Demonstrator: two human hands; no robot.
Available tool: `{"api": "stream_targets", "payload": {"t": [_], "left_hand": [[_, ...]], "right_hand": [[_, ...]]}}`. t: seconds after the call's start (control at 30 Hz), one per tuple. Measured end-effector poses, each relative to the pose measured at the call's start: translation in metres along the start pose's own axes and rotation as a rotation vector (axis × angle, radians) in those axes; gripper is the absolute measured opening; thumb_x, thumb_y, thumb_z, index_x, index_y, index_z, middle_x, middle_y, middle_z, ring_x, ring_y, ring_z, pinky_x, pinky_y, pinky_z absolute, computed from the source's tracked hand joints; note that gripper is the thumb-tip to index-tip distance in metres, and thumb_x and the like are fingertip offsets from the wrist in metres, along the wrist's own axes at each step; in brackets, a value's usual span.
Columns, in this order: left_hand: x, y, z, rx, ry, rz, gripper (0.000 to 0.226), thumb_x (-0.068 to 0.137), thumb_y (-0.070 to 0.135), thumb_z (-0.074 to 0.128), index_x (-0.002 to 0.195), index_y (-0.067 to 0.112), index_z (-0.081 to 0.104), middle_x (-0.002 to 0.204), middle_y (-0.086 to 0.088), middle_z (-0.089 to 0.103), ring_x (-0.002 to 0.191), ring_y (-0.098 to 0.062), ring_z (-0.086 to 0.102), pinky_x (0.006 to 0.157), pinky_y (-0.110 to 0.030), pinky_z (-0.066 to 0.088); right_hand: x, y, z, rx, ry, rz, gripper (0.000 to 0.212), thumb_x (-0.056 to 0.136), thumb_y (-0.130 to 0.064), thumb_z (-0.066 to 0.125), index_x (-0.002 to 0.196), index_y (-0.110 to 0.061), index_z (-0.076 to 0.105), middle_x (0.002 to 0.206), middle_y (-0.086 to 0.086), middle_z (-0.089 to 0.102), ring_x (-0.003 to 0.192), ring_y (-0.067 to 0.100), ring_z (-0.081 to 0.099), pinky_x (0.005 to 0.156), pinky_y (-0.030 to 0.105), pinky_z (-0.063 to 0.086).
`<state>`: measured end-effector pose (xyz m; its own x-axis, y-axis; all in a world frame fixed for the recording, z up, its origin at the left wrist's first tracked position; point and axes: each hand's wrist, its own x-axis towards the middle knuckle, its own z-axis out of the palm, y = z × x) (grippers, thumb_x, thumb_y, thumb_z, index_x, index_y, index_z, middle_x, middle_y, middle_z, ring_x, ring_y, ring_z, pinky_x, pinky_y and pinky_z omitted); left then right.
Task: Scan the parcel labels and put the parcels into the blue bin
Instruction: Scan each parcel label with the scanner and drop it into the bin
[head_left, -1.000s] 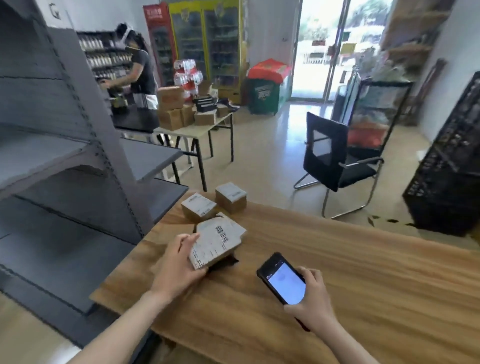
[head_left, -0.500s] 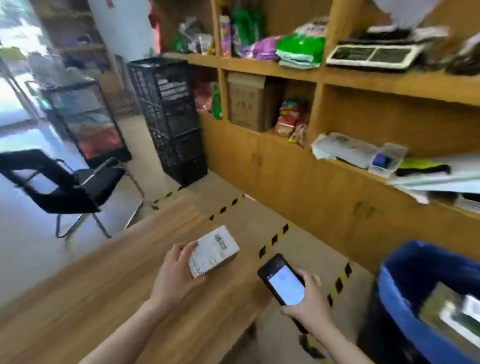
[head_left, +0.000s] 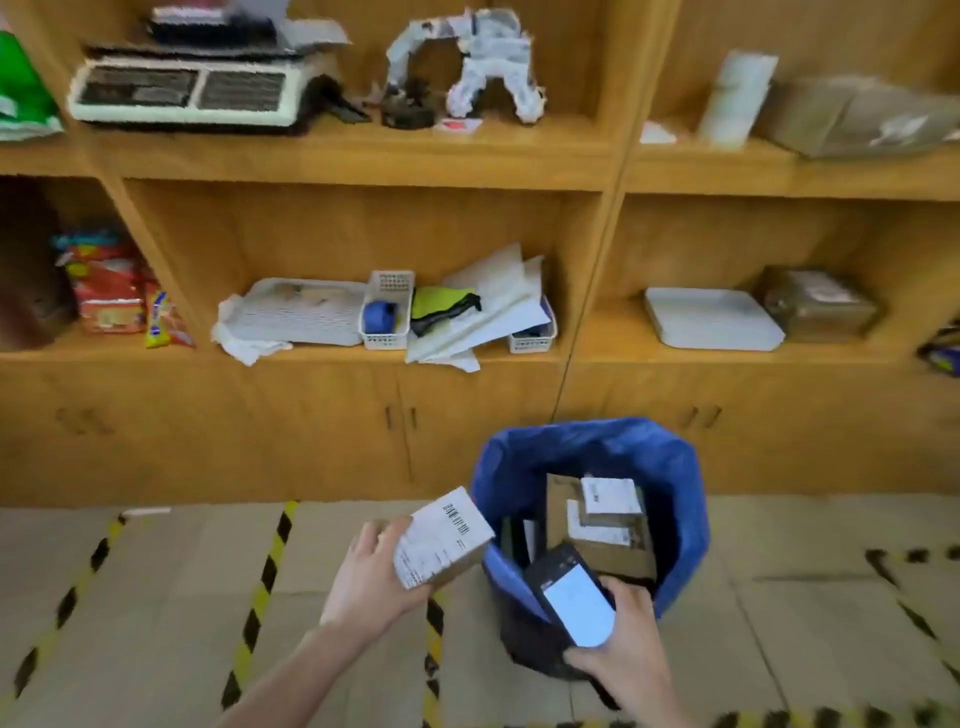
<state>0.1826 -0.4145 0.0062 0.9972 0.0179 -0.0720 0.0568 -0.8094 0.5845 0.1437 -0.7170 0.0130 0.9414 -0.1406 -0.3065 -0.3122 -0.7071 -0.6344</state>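
Since the small parcel (head_left: 441, 538) hangs just left of the blue bin (head_left: 693, 519), near its rim but not yet over the opening, the step in hand looks to be the drop. To do it well, carry the parcel rightward until it is wholly above the opening, lower it a little, and only then loosen the fingers. That way it settles on the other parcels (head_left: 605, 519) lying inside rather than clipping the soft blue rim and tumbling to the floor (head_left: 156, 597). The phone (head_left: 574, 597) sits over the bin's near edge and should be drawn aside from that path.

The parcel is a small brown cardboard box, held tilted. Its upper face is covered by a white label with a barcode towards the top corner and fine print too blurred to read. The left hand (head_left: 371, 577) grips it from the left, fingers curled over the far edge. The right hand (head_left: 623, 644), at lower centre-right, grips the dark phone with its screen lit. Yellow-and-black tape (head_left: 260, 587) stripes the floor. Wooden shelving (head_left: 363, 156) fills the upper frame and carries a weighing scale (head_left: 182, 91) and loose papers (head_left: 493, 306).
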Motion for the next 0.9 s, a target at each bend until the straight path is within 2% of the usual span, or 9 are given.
{"api": "stream_targets", "payload": {"t": [0.1, 0.2, 0.27, 0.37, 0.5, 0.6, 0.7, 0.8, 0.9], "left_hand": [[0.045, 0.028, 0.035, -0.019, -0.094, 0.036, 0.084, 0.064, 0.052, 0.073, 0.138, 0.031, 0.04, 0.114, 0.009, 0.038, 0.112, -0.018, 0.048, 0.089, -0.032, 0.047], [0.082, 0.047, 0.07, -0.025, -0.178, 0.024, 0.087, 0.062, 0.058, 0.068, 0.139, 0.031, 0.038, 0.11, 0.011, 0.033, 0.111, -0.018, 0.048, 0.087, -0.029, 0.045], [0.103, 0.057, 0.09, -0.006, -0.196, -0.017, 0.086, 0.061, 0.062, 0.067, 0.137, 0.031, 0.038, 0.11, 0.01, 0.032, 0.107, -0.017, 0.048, 0.081, -0.028, 0.046], [0.126, 0.07, 0.116, 0.002, -0.181, -0.105, 0.083, 0.062, 0.065, 0.068, 0.133, 0.035, 0.037, 0.109, 0.009, 0.033, 0.1, -0.015, 0.048, 0.074, -0.027, 0.048], [0.148, 0.086, 0.147, -0.011, -0.151, -0.266, 0.076, 0.061, 0.065, 0.066, 0.125, 0.04, 0.033, 0.102, 0.012, 0.03, 0.09, -0.013, 0.047, 0.067, -0.026, 0.047], [0.172, 0.093, 0.177, -0.03, -0.144, -0.377, 0.077, 0.059, 0.057, 0.067, 0.126, 0.037, 0.034, 0.104, 0.01, 0.03, 0.096, -0.021, 0.05, 0.075, -0.036, 0.054], [0.197, 0.094, 0.211, -0.057, -0.126, -0.475, 0.073, 0.064, 0.05, 0.07, 0.126, 0.031, 0.037, 0.108, 0.003, 0.032, 0.098, -0.029, 0.052, 0.073, -0.043, 0.057], [0.223, 0.086, 0.249, -0.059, -0.112, -0.549, 0.065, 0.068, 0.047, 0.073, 0.121, 0.028, 0.04, 0.11, -0.002, 0.034, 0.102, -0.034, 0.051, 0.075, -0.046, 0.056], [0.249, 0.065, 0.293, -0.022, -0.118, -0.563, 0.067, 0.071, 0.048, 0.073, 0.124, 0.025, 0.039, 0.111, -0.002, 0.034, 0.107, -0.032, 0.045, 0.082, -0.044, 0.052]], "right_hand": [[0.021, 0.028, -0.015, 0.021, 0.034, 0.104, 0.094, 0.048, -0.032, 0.082, 0.132, -0.016, 0.043, 0.12, -0.001, 0.042, 0.11, 0.012, 0.04, 0.09, 0.026, 0.043], [0.051, 0.043, -0.027, -0.035, 0.014, 0.116, 0.074, 0.058, -0.035, 0.074, 0.126, -0.021, 0.048, 0.119, -0.004, 0.05, 0.114, 0.018, 0.042, 0.093, 0.021, 0.038], [0.078, 0.053, -0.035, -0.068, -0.02, 0.114, 0.065, 0.058, -0.032, 0.071, 0.119, -0.022, 0.052, 0.113, -0.005, 0.052, 0.114, 0.022, 0.045, 0.091, 0.024, 0.04], [0.121, 0.065, -0.044, 0.003, -0.064, 0.164, 0.076, 0.049, -0.027, 0.077, 0.119, -0.017, 0.05, 0.112, -0.003, 0.047, 0.109, 0.014, 0.042, 0.083, 0.026, 0.046], [0.177, 0.076, -0.048, 0.015, -0.131, 0.203, 0.084, 0.053, -0.033, 0.08, 0.126, -0.022, 0.041, 0.11, -0.009, 0.032, 0.106, 0.01, 0.042, 0.078, 0.025, 0.045], [0.218, 0.081, -0.042, 0.006, -0.158, 0.212, 0.085, 0.055, -0.035, 0.08, 0.128, -0.026, 0.038, 0.109, -0.01, 0.029, 0.108, 0.013, 0.047, 0.085, 0.032, 0.047], [0.252, 0.092, -0.028, 0.044, -0.161, 0.242, 0.088, 0.054, -0.031, 0.084, 0.13, -0.022, 0.041, 0.113, -0.007, 0.032, 0.107, 0.018, 0.049, 0.091, 0.041, 0.047], [0.281, 0.104, -0.003, 0.084, -0.147, 0.281, 0.088, 0.053, -0.026, 0.085, 0.129, -0.019, 0.043, 0.114, -0.006, 0.034, 0.106, 0.019, 0.048, 0.095, 0.047, 0.045], [0.312, 0.12, 0.03, 0.094, -0.156, 0.331, 0.088, 0.052, -0.025, 0.085, 0.129, -0.021, 0.043, 0.115, -0.006, 0.035, 0.104, 0.017, 0.047, 0.095, 0.049, 0.046]]}}
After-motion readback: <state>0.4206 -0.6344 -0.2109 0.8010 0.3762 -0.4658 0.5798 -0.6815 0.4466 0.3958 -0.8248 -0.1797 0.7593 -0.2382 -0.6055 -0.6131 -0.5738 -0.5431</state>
